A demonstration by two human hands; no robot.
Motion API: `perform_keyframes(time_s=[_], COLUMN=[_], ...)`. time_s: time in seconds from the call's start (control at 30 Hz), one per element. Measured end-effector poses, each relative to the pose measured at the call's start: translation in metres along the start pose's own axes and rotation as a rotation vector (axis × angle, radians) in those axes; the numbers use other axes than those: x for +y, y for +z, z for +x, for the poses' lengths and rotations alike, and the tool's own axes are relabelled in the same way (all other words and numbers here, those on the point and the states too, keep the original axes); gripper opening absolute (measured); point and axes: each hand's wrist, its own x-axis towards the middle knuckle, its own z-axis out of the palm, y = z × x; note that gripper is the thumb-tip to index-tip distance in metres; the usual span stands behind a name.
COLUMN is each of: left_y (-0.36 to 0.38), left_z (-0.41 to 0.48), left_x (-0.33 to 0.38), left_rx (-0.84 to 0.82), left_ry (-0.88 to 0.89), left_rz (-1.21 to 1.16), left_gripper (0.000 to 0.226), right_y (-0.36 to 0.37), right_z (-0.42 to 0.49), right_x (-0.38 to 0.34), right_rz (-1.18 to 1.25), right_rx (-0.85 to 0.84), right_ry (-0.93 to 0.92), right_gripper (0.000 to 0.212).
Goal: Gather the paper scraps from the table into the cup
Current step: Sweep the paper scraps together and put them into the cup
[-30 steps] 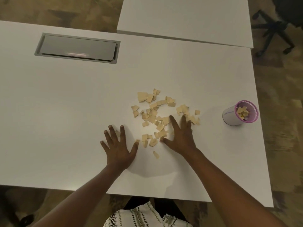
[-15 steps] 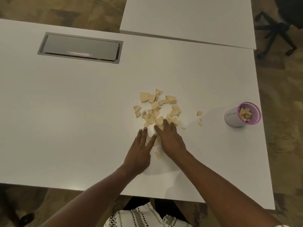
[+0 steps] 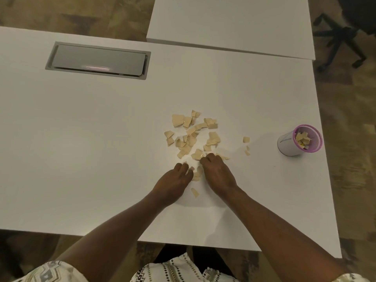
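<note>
Several tan paper scraps [image 3: 192,137] lie in a loose pile on the white table [image 3: 101,149]. My left hand [image 3: 173,183] and my right hand [image 3: 218,174] rest side by side at the pile's near edge, fingers curled inward around a small clump of scraps [image 3: 196,174] squeezed between them. One scrap [image 3: 195,192] lies alone just behind the hands. A few stray scraps [image 3: 246,139] sit to the right. The white cup with a pink rim [image 3: 299,140] stands near the right table edge with scraps inside it.
A grey cable hatch [image 3: 97,61] is set into the table at the far left. A second white table [image 3: 230,23] adjoins at the back. An office chair base [image 3: 341,37] stands on the floor at the upper right. The table's right edge runs just past the cup.
Both hands went from flat and apart to close together with fingers curled. The right hand dragged scraps leftward and nearer, bunching a clump between the hands.
</note>
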Motion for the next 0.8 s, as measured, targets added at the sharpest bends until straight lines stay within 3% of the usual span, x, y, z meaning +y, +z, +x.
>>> perform_keyframes(time_s=[0.13,0.33,0.47,0.57,0.8], left_y=[-0.001,-0.005,-0.006,-0.008,-0.028], left_z=[0.008,0.017,0.025,0.031,0.056], left_x=[0.000,0.005,0.009,0.013,0.037], left_rx=[-0.004,0.023,0.007,0.112,0.241], left_ry=[-0.015,-0.079,-0.313,-0.481,-0.622], left_rz=[0.003,-0.039,-0.191,-0.374,-0.653], left_gripper=[0.020,0.016,0.004,0.011,0.014], right_y=[-0.001,-0.014,-0.024,-0.031,-0.055], right_z=[-0.002,-0.007,-0.010,-0.010,-0.014], right_x=[0.001,0.003,0.009,0.016,0.048], right_rz=[0.302,0.565,0.743,0.907,1.166], right_rx=[0.109,0.209,0.251,0.258,0.344], right_ry=[0.214,0.419,0.514,0.611,0.698], right_gripper=[0.018,0.008,0.009,0.010,0.012])
